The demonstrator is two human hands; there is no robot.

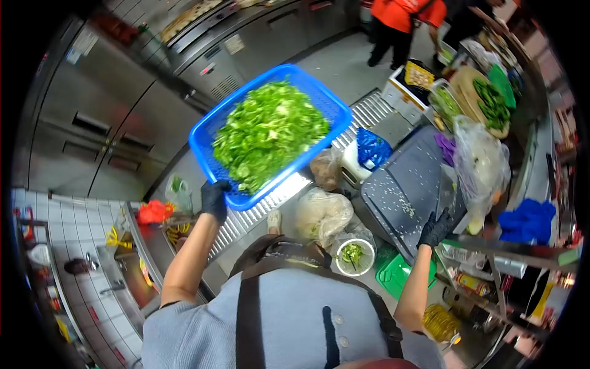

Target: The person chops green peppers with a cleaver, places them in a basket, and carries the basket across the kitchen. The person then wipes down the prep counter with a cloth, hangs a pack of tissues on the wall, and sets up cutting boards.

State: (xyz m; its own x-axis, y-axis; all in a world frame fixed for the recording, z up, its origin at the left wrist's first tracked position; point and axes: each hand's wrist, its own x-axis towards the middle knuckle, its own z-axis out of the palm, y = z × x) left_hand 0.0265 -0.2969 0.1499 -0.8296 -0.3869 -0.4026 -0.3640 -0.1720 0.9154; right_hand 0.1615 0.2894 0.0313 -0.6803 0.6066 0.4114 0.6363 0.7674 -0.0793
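Observation:
My left hand (214, 201), in a black glove, is closed on the near left corner of a blue plastic basket (337, 118). Chopped green leafy vegetables (267, 132) are heaped inside the basket, which is held up over the floor. On the right, my black-gloved right hand (435, 229) is at the near edge of a dark grey bin lid (384, 178), fingers apart. White grains are scattered over this lid. Beside those fingers is a flat dark blade-like piece (447, 189); its lower end is hard to make out.
Below are a white bucket (354, 257) with green scraps, a green lid (402, 277) and a plastic bag (324, 212). A floor grate (372, 114) runs past my feet. Steel fridges (101, 117) stand left. A person in orange (399, 21) is at the back.

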